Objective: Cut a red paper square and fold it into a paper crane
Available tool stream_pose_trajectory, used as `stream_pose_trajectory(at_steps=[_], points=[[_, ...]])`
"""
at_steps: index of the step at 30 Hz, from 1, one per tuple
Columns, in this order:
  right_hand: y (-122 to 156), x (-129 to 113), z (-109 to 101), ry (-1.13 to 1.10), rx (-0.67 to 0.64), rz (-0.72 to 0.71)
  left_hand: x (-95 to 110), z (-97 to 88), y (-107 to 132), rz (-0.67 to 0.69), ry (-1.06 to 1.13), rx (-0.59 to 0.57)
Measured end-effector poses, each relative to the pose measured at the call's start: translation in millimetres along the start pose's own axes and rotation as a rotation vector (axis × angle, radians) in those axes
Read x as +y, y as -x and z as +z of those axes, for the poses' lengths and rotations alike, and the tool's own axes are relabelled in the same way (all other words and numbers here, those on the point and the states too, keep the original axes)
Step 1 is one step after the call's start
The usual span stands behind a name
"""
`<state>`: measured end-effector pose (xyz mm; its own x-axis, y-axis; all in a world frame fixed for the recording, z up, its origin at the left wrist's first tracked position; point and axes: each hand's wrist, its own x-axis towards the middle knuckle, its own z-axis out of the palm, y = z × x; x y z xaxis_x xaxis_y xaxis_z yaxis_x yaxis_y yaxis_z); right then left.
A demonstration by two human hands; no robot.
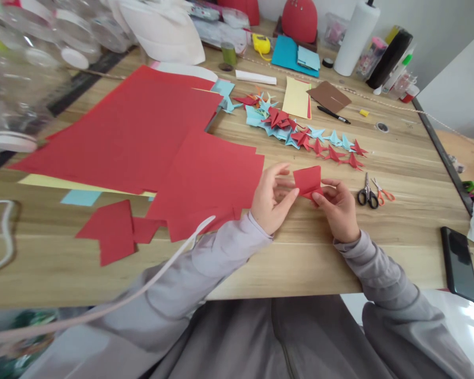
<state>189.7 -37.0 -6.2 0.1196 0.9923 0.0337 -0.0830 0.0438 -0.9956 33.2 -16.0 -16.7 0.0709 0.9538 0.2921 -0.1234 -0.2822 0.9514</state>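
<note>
1. The red paper [307,178] is between the two hands, over the front-middle part of the tabletop [300,263]. Whether its lower edge touches the wood cannot be told.
2. The right hand [337,206] has a narrow grip: thumb in front, fingers curled behind, pinched on the paper's lower right corner. From this grip, most of the paper lies up and to the left.
3. The left hand [274,196] is on the other side, its thumb tip at the paper's lower left edge and its fingers loosely curved. Its grip looks wider, but I cannot tell whether those fingers press the paper from behind or only steady it. From this hand, the paper lies to the right.
4. Both hands are at the paper, so neither is clearly nearer; the right seems to have the firmer hold.
5. A fold runs roughly left to right near the bottom, from one thumb towards the other. The upper flap stands above it, nearly square, with no clear long axis; smaller folded layers sit below, by the right thumb.
6. Beyond the hands is a row of folded figures [334,153]. Black scissors [362,197] lie just right of the right hand, and red sheets [142,131] spread left of the left hand.
</note>
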Motion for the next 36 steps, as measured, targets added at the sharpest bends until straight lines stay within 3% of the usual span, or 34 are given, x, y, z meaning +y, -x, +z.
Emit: stream_pose_trajectory(at_steps=[2,5,10,13,36], points=[[-0.5,-0.3,-0.8,-0.011,0.011,-0.002,1.7,-0.5,2.2,0.092,-0.099,-0.070],[-0.4,-0.2,-1.6,-0.031,0.005,0.008,4.4,-0.1,3.1,0.066,-0.182,-0.168],[0.4,0.8,-1.8,-0.037,-0.047,0.062,4.7,1.4,-0.9,-0.164,-0.108,-0.077],[0.9,0.9,-2.0,-0.004,-0.087,0.073,4.0,1.2,-2.9,-0.232,-0.070,-0.037],[1.7,-1.3,-0.9,-0.025,-0.085,0.139,5.2,-1.1,-6.0,-0.227,-0.111,-0.052]])
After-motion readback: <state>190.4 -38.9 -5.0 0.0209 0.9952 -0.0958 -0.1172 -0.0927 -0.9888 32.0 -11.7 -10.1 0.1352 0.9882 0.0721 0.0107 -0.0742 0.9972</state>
